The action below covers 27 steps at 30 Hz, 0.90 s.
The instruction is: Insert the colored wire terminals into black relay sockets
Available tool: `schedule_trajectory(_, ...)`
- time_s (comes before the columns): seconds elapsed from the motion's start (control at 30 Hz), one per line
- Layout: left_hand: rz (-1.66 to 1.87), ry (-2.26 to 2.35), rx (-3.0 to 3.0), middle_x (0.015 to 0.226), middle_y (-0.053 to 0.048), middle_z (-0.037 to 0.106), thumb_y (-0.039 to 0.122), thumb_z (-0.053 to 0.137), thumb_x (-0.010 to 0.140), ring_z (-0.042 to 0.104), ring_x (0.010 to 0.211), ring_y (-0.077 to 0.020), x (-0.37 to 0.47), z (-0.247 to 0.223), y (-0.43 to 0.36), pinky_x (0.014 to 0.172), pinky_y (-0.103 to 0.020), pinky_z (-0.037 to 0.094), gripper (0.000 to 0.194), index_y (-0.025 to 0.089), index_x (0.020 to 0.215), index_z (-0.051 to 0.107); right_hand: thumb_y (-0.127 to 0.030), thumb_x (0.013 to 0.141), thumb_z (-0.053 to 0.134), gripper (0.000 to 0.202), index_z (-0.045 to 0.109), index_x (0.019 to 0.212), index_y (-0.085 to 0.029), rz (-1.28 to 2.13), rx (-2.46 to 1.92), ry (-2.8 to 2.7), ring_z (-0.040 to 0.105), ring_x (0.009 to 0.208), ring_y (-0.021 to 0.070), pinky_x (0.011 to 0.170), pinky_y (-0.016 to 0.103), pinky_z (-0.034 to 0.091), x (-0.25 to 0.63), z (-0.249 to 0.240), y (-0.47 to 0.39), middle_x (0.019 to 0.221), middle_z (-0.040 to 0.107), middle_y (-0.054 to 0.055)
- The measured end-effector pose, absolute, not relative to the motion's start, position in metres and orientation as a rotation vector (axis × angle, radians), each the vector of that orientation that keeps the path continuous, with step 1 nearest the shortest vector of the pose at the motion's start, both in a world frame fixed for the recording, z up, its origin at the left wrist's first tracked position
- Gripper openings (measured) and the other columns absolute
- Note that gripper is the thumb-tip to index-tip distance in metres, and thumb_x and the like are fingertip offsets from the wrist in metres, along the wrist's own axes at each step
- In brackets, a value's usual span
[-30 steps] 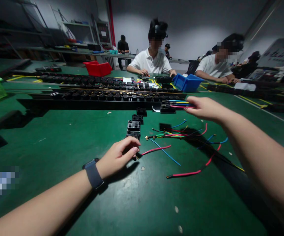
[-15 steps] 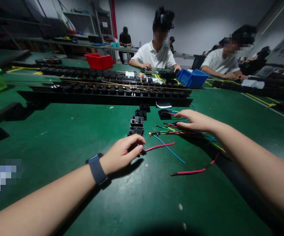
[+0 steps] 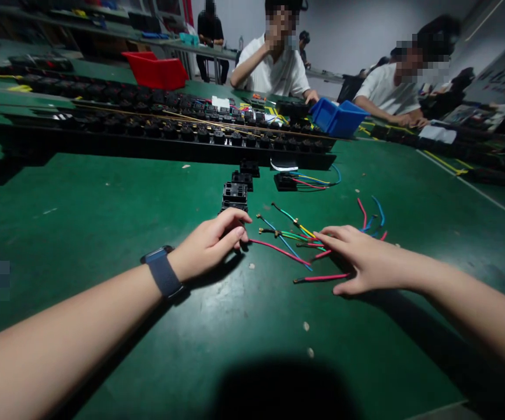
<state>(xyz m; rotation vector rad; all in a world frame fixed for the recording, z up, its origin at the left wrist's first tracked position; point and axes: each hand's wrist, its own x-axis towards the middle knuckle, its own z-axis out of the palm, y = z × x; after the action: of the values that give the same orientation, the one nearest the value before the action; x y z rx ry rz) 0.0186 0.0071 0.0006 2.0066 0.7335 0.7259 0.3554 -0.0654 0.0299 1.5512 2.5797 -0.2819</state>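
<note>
My left hand (image 3: 212, 245) is curled in a pinch just in front of the row of black plastic connector blocks (image 3: 235, 190). From its fingertips a red wire (image 3: 274, 247) runs out to the right; the end inside the fingers is hidden. My right hand (image 3: 366, 259) lies over a loose bunch of coloured wires (image 3: 294, 234), thumb and fingers apart, palm down. Some of these wires have metal terminals on their ends. One short red wire (image 3: 322, 278) passes between its thumb and fingers. Beyond the bunch sits a black block with wires attached (image 3: 284, 182).
Long black rails (image 3: 147, 143) filled with black parts cross the green table (image 3: 147, 350). Behind them stand a red bin (image 3: 156, 71) and a blue bin (image 3: 339, 118). Across the table, people in white shirts sit; one has a hand raised to the face.
My right hand has come back from near the wired black block and opened over the wires, which now lie more spread. The red wire at my left hand now slants toward me.
</note>
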Motion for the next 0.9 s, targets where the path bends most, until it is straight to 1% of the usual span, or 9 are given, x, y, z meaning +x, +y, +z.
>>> schedule_trajectory(0.13, 0.832, 0.805, 2.019, 0.083, 0.000, 0.063, 0.035, 0.039, 0.096, 0.061, 0.072, -0.0121, 0.019, 0.001, 0.007, 0.071, -0.027, 0.049, 0.024, 0.019, 0.111, 0.049, -0.025, 0.078, 0.057, 0.050, 0.052, 0.128, -0.016, -0.248, 1.605, 2.569, 0.057, 0.106, 0.0241, 0.092, 0.037, 0.047, 0.343, 0.029, -0.073, 0.116, 0.060, 0.013)
schedule_trajectory(0.27, 0.918, 0.890, 2.052, 0.080, 0.001, 0.063, 0.034, 0.041, 0.095, 0.061, 0.072, -0.0125, 0.019, 0.002, 0.005, 0.070, -0.026, 0.048, 0.022, 0.019, 0.106, 0.052, -0.020, 0.073, 0.057, 0.016, 0.060, 0.089, -0.021, -0.178, 1.670, 2.515, 0.060, 0.071, 0.0197, 0.058, 0.029, 0.047, 0.337, 0.033, -0.051, 0.082, 0.065, 0.005)
schedule_trajectory(0.37, 0.936, 0.924, 2.077, 0.080, 0.001, 0.062, 0.033, 0.040, 0.095, 0.061, 0.072, -0.0123, 0.017, 0.002, 0.006, 0.070, -0.026, 0.048, 0.021, 0.018, 0.105, 0.052, -0.019, 0.070, 0.059, 0.008, 0.059, 0.078, -0.021, -0.076, 1.730, 2.512, 0.060, 0.068, 0.0214, 0.056, 0.030, 0.043, 0.333, 0.035, -0.027, 0.080, 0.065, 0.007)
schedule_trajectory(0.43, 0.931, 0.953, 2.098, 0.080, 0.000, 0.062, 0.032, 0.038, 0.095, 0.061, 0.072, -0.0125, 0.015, 0.002, 0.010, 0.071, -0.026, 0.049, 0.022, 0.018, 0.106, 0.051, -0.021, 0.076, 0.053, 0.010, 0.061, 0.083, -0.020, 0.014, 1.808, 2.534, 0.061, 0.074, 0.0247, 0.058, 0.033, 0.044, 0.326, 0.032, -0.013, 0.087, 0.065, 0.011)
schedule_trajectory(0.53, 0.918, 1.018, 2.171, 0.089, -0.002, 0.062, 0.029, 0.040, 0.094, 0.062, 0.082, -0.0149, 0.010, 0.004, 0.019, 0.078, -0.029, 0.049, 0.019, 0.017, 0.104, 0.052, -0.021, 0.082, 0.046, 0.028, 0.059, 0.107, -0.016, 0.116, 1.894, 2.644, 0.059, 0.098, 0.0307, 0.078, 0.041, 0.047, 0.310, 0.020, -0.003, 0.107, 0.064, 0.016)
schedule_trajectory(0.6, 0.905, 1.077, 2.244, 0.097, -0.005, 0.062, 0.023, 0.044, 0.089, 0.059, 0.092, -0.0184, 0.007, 0.005, 0.026, 0.086, -0.034, 0.047, 0.017, 0.016, 0.101, 0.054, -0.022, 0.085, 0.045, 0.041, 0.051, 0.124, -0.013, 0.150, 1.882, 2.762, 0.050, 0.117, 0.0331, 0.093, 0.047, 0.041, 0.297, 0.011, -0.006, 0.127, 0.056, 0.019)
schedule_trajectory(0.67, 0.885, 1.135, 2.316, 0.104, -0.007, 0.060, 0.017, 0.047, 0.083, 0.055, 0.100, -0.0221, 0.005, 0.005, 0.032, 0.094, -0.039, 0.043, 0.020, 0.015, 0.101, 0.055, -0.029, 0.087, 0.048, 0.043, 0.051, 0.127, -0.015, 0.113, 1.737, 2.896, 0.047, 0.122, 0.0313, 0.100, 0.048, 0.036, 0.288, 0.004, -0.012, 0.132, 0.054, 0.017)
schedule_trajectory(0.77, 0.845, 1.197, 2.375, 0.114, -0.010, 0.057, 0.016, 0.049, 0.080, 0.049, 0.111, -0.0250, 0.004, 0.000, 0.036, 0.100, -0.044, 0.039, 0.028, 0.015, 0.108, 0.054, -0.028, 0.088, 0.050, 0.037, 0.055, 0.124, -0.023, 0.015, 1.478, 3.019, 0.050, 0.121, 0.0267, 0.104, 0.046, 0.033, 0.285, -0.003, -0.018, 0.127, 0.060, 0.008)
schedule_trajectory(0.9, 0.761, 1.238, 2.387, 0.123, -0.011, 0.054, 0.023, 0.054, 0.082, 0.047, 0.118, -0.0267, 0.007, -0.006, 0.037, 0.103, -0.046, 0.037, 0.038, 0.015, 0.119, 0.050, -0.017, 0.086, 0.049, 0.026, 0.061, 0.109, -0.021, 0.025, 1.530, 3.033, 0.056, 0.103, 0.0260, 0.095, 0.047, 0.037, 0.296, -0.006, -0.013, 0.105, 0.067, 0.009)
